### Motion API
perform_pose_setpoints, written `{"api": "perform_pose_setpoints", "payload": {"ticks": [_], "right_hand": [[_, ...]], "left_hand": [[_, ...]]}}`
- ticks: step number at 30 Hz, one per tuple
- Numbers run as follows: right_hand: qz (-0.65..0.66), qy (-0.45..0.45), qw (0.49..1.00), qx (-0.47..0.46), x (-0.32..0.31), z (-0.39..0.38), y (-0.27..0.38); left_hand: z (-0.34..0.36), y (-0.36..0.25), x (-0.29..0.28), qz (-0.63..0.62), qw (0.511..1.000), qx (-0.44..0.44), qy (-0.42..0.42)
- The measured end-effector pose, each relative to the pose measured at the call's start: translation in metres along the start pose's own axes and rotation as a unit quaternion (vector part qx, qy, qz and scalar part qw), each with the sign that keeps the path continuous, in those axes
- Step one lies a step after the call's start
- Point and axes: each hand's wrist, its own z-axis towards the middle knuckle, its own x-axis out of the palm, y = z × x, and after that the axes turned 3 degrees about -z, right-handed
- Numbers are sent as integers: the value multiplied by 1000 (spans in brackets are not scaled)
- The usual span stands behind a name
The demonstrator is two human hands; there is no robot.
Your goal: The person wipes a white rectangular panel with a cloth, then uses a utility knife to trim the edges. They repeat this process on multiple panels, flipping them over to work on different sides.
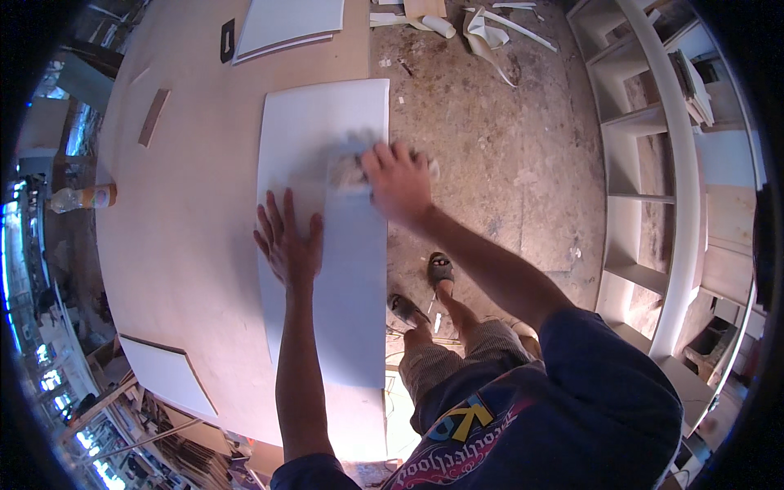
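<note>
A long white panel [351, 269] lies on the wooden worktable, its right side along the table's edge. My left hand [290, 245] rests flat on the panel's left side, fingers spread and holding nothing. Farther up, my right hand [398, 180] is closed over a crumpled beige rag [349, 176], pressing it on the panel near the right edge. The rag is smeared by motion and partly hidden under the fingers, and some of it sticks out past the panel's edge.
More white panels [286, 23] lie at the table's far end, beside a dark handle-shaped piece [228, 41]. A small wood strip [153, 117], a bottle [84, 198] and another white panel [167, 377] are on the left. Shelving [637, 196] stands right; scraps [488, 37] litter the floor.
</note>
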Motion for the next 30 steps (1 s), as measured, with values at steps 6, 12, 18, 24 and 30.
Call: {"api": "perform_pose_setpoints", "payload": {"ticks": [6,12,18,24,30], "right_hand": [[-12,-60,994,92,-2,122,-68],[-37,-52,994,94,-7,89,-35],[4,16,995,100,-22,-31,45],[55,33,997,33,-24,-214,137],[114,69,990,-53,-37,-297,163]], "left_hand": [[-1,1,3,-19,999,24,-17],[-2,6,7,-18,998,29,-43],[-4,6,9,-42,996,33,-71],[1,7,11,-54,994,37,-88],[-6,13,16,-51,996,25,-73]]}}
